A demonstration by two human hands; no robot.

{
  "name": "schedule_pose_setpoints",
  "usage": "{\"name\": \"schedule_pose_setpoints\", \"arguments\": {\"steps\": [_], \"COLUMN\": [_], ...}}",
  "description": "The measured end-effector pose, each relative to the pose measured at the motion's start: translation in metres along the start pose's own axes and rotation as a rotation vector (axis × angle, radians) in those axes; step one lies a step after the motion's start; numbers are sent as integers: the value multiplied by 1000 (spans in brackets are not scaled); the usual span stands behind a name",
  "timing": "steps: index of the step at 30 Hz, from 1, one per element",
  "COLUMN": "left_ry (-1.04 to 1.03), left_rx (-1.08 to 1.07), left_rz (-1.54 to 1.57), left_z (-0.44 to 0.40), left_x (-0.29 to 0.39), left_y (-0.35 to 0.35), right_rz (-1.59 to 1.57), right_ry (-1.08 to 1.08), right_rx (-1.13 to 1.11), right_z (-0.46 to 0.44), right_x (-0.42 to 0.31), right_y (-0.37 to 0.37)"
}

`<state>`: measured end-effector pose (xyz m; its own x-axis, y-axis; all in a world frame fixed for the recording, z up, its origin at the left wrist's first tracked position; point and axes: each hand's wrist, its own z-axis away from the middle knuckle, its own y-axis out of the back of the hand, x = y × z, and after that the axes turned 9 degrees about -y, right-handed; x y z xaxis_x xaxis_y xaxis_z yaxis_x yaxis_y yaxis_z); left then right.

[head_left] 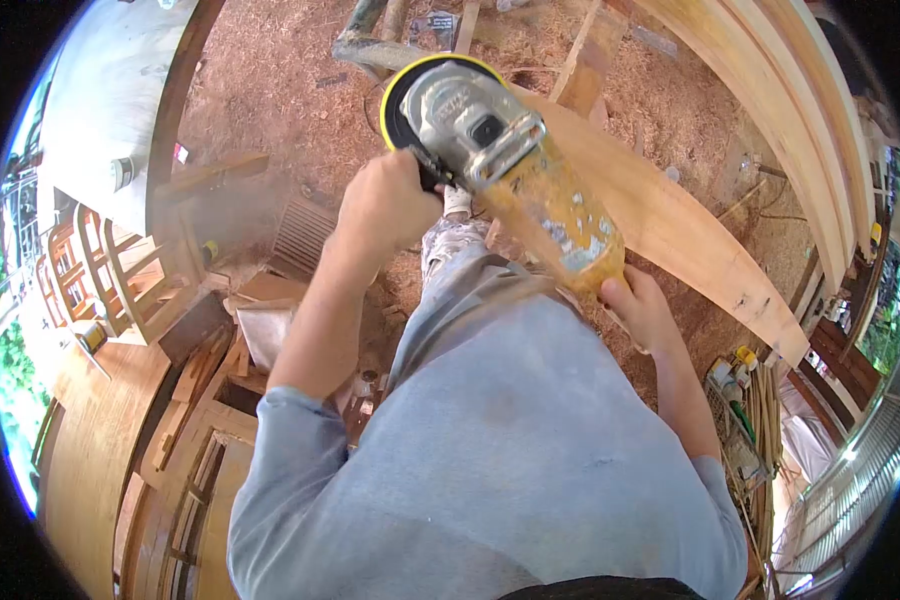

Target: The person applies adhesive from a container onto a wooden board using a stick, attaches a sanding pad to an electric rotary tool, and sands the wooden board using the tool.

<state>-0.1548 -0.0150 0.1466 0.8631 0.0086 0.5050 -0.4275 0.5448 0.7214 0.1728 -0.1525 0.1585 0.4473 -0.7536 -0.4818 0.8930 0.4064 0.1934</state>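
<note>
A worn yellow angle grinder (560, 215) with a grey metal head is held up in front of my body. Its round black disc (398, 118), rimmed in bright yellow, points away at the upper left. My left hand (390, 200) is closed round the black side handle beside the head. At the rear end of the body, my right hand (640, 308) grips the housing, its thumb on top and most fingers hidden underneath. A long, tapered wooden plank (660, 210) lies below and beyond the grinder; the disc is apart from it.
Curved boards (810, 110) are stacked at the right. Wooden chair frames (110, 275) and a wooden tabletop (100, 440) stand at the left. Sawdust covers the floor (270, 90). A crate of sticks and tools (745, 410) sits near my right elbow.
</note>
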Motion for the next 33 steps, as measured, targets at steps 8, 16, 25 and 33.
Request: {"name": "schedule_pose_setpoints", "arguments": {"steps": [8, 16, 25, 33], "left_ry": [-103, -19, 44, -90], "left_rx": [-35, -32, 15, -80], "left_rz": [-137, 12, 71, -99], "left_z": [-43, 18, 33, -52], "left_x": [2, 1, -7, 6], "left_y": [21, -6, -18, 20], "right_rz": [-193, -112, -224, -409], "right_ry": [34, -46, 205, 155], "right_rx": [38, -113, -155, -98], "right_z": [-8, 6, 2, -13], "right_x": [-34, 12, 9, -23], "right_y": [-5, -3, -20, -12]}}
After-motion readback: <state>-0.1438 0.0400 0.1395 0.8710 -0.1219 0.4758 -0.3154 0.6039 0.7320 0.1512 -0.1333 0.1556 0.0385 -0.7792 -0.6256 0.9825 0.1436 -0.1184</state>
